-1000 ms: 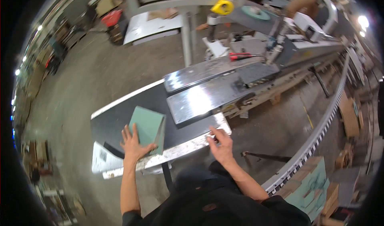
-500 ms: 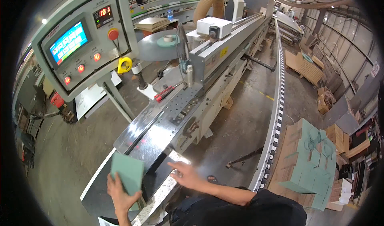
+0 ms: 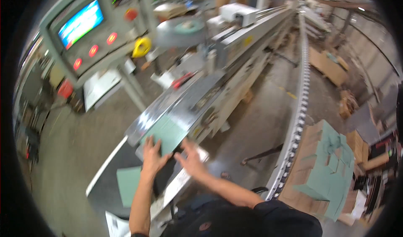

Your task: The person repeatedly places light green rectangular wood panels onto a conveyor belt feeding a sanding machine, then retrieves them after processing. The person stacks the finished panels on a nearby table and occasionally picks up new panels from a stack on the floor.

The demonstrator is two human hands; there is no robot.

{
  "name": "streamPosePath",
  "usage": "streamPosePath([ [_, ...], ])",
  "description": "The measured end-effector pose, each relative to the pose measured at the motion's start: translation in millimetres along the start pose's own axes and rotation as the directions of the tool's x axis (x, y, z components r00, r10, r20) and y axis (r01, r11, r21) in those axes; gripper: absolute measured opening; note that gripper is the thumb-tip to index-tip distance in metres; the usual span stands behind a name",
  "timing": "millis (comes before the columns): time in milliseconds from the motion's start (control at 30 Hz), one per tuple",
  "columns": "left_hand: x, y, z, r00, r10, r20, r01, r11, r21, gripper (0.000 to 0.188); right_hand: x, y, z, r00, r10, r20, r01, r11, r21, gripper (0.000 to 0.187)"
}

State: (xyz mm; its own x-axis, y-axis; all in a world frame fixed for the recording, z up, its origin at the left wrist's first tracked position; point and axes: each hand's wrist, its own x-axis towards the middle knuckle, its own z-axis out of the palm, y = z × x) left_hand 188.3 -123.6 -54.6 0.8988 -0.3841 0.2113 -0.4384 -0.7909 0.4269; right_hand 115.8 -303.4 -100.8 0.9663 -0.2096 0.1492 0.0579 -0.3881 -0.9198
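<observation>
A flat green panel (image 3: 168, 131) lies on the shiny metal infeed bed (image 3: 157, 107) of a long machine. My left hand (image 3: 153, 156) rests with spread fingers at the panel's near left edge. At its near right corner is my right hand (image 3: 192, 159), fingers stretched apart and a little blurred; whether they touch the panel I cannot tell. A second green panel (image 3: 128, 186) lies on the dark side table (image 3: 103, 191), left of my left forearm.
A control box (image 3: 86, 37) with a lit screen overhangs the far left. Red-handled pliers (image 3: 182, 80) and a yellow tape measure (image 3: 142, 47) are near the machine. To the right run a roller rail (image 3: 303, 82) and a stack of green-faced panels (image 3: 331, 170).
The panel in my left hand has moved forward and right, from tilted over the side table to flat on the metal bed. My right hand has come closer to it. The second panel now shows.
</observation>
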Motion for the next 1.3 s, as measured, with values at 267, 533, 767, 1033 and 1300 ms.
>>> streamPosePath([
  [267, -53.2, -1.4, -5.0, 0.975, -0.062, -0.214, 0.067, 0.998, 0.014, 0.072, -4.2, -4.1, 22.6, 0.989, -0.128, -0.068, 0.125, 0.991, -0.050, 0.115],
  [533, -38.1, 31.4, 22.0, 0.962, 0.006, -0.274, 0.045, 0.983, 0.177, 0.050, 18.6, 13.7, 2.5, 0.968, -0.206, -0.142, 0.179, 0.967, -0.181, 0.111],
  [767, 17.4, 68.1, 57.2, 0.974, 0.000, -0.228, 0.035, 0.988, 0.151, 0.049, 68.5, 34.0, -49.5, 0.956, -0.246, -0.161, 0.217, 0.960, -0.175, 0.111],
  [1033, 90.1, 118.2, 100.5, 0.972, 0.057, -0.228, -0.029, 0.992, 0.125, 0.055, 129.0, 76.1, -113.1, 0.937, -0.268, -0.225, 0.241, 0.960, -0.140, 0.123],
  [1300, 178.0, 179.8, 152.7, 0.967, 0.018, -0.256, -0.021, 1.000, -0.010, 0.047, 198.5, 120.6, -196.6, 0.949, -0.218, -0.226, 0.172, 0.963, -0.208, 0.107],
])
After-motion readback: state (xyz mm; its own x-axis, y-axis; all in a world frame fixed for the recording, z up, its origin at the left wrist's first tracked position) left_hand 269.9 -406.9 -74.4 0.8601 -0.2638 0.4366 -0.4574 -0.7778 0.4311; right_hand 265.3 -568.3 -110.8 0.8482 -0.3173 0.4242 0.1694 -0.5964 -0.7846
